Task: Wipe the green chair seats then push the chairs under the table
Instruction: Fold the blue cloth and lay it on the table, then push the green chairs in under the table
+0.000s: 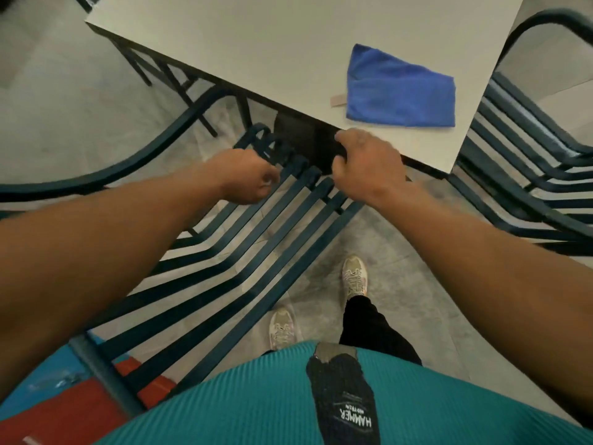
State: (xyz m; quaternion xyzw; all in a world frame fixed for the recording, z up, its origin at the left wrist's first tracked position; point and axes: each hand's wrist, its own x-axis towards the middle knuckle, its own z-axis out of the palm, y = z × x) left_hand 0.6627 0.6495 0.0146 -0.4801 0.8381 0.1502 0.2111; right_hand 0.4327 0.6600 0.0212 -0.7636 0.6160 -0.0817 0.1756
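Observation:
A dark green slatted metal chair stands right in front of me, its curled slat ends against the edge of the white table. My left hand is closed in a fist around the curled ends on the left. On the right side of the same ends, just under the table's corner edge, my right hand curls its fingers over the slats. A folded blue cloth lies on the table near that corner, held by neither hand. A second green chair stands to the right of the table.
The chair's curved armrest sweeps out to the left. Dark table legs show under the table at upper left. My feet in pale shoes stand on grey floor beside the chair. A red and blue surface lies at lower left.

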